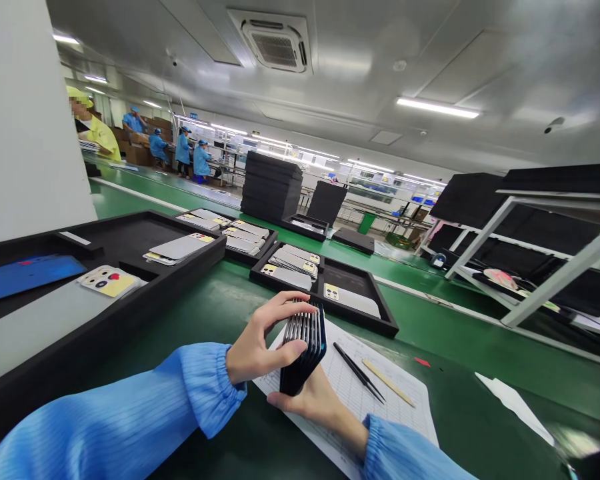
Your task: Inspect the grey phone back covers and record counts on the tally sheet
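Observation:
Both hands hold a stack of thin phone back panels [304, 343], standing on edge above a printed sheet [410, 393]. My left hand [265, 340] grips the stack from the left side, thumb in front and fingers over the top. Underneath, my right hand [313, 400] supports the stack's lower end, its thumb on the near side; its other fingers are hidden behind the panels. On the sheet, right of the hands, lie black tweezers [357, 372] and a flat wooden stick [389, 383].
A large black foam tray [180, 283] at left holds white and blue panels. Smaller foam trays [390, 323] with white panels stand ahead. Behind them rises a stack of black trays [270, 187]. A white metal rack [510, 267] is at right. Co-workers [183, 150] are far back left.

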Available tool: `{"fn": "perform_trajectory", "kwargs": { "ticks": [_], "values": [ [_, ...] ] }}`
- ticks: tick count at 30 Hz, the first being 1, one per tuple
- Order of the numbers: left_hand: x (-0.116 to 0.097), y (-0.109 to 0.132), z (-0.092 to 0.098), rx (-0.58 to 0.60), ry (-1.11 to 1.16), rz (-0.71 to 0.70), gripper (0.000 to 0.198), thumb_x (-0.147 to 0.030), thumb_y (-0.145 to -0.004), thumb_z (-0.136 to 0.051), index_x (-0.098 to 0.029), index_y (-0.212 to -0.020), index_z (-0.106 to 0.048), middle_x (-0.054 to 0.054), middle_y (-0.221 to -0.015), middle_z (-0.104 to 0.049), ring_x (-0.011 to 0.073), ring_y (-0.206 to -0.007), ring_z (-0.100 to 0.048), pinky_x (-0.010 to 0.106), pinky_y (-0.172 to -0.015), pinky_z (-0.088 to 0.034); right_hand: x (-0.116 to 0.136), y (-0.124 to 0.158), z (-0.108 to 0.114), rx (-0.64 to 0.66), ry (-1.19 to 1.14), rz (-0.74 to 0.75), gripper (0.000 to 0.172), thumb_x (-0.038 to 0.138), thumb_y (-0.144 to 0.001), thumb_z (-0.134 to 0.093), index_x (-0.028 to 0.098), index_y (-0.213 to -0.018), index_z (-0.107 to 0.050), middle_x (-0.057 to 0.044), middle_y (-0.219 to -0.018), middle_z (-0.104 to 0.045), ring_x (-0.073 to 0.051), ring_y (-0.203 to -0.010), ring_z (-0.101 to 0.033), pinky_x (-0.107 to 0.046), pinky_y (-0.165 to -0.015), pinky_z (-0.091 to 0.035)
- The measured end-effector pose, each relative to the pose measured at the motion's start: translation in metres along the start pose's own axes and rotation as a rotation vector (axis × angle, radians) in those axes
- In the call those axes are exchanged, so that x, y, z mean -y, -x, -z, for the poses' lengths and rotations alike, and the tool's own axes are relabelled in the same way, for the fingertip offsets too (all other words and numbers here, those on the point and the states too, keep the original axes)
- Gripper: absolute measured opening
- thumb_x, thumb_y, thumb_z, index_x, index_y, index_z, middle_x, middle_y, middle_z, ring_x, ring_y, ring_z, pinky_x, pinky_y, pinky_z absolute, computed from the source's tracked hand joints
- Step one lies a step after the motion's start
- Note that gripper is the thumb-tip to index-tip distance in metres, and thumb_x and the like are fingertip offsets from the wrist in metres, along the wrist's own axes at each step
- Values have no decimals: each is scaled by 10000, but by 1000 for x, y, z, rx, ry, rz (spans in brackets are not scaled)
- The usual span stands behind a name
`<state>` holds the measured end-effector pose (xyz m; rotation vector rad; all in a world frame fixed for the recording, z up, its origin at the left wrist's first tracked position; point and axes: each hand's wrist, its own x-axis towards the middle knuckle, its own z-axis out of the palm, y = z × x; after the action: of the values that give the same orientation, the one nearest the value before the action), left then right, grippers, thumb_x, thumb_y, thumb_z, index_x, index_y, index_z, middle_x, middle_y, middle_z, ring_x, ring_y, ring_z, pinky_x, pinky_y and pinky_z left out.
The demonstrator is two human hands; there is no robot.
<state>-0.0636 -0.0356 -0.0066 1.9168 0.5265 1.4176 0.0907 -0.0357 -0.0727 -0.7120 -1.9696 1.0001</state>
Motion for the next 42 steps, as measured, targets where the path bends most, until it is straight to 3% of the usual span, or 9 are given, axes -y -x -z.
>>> {"fn": "perform_trajectory", "kwargs": {
  "ticks": [16,23,33,39,42],
  "values": [
    [1,3,-3,-17,-37,-29,375,-186,-681,-556,-159,-1053,-588,105,-1201,-475,268,-1119,-450,362,-939,-364,0,-1,0,14,-12,-18,468,327,-632,-715,199,-1009,-469,-57,-963,-519,-238,-920,-518,-417,-841,-445],
    [5,4,-5,-17,-115,-73,386,-261,-682,-626,-156,-1047,-564,125,-1186,-460,285,-1114,-442,385,-932,-366,-3,0,0,30,17,-27,500,298,-633,-715,201,-1053,-462,-69,-1057,-528,-242,-957,-513,-413,-861,-432],
    [4,5,-5,30,-132,-86,343,-310,-763,-565,-183,-1079,-528,115,-1210,-425,276,-1125,-428,399,-937,-358,-4,0,0,18,50,-2,483,273,-637,-723,229,-1040,-459,-48,-1077,-533,-236,-962,-515,-410,-854,-441],
    [4,4,-8,-17,-170,-72,265,-177,-723,-541,-187,-983,-587,93,-1212,-422,249,-1123,-434,367,-932,-368,-4,0,2,19,49,-23,468,279,-627,-728,214,-1016,-475,-47,-1037,-538,-239,-964,-519,-412,-839,-448],
    [3,3,-10,-69,-203,-82,281,-100,-663,-516,-180,-918,-605,88,-1181,-447,239,-1100,-454,358,-917,-381,-4,0,1,6,36,-31,563,306,-610,-741,196,-1078,-446,-72,-1070,-524,-256,-993,-511,-430,-859,-439]
  ]
}}
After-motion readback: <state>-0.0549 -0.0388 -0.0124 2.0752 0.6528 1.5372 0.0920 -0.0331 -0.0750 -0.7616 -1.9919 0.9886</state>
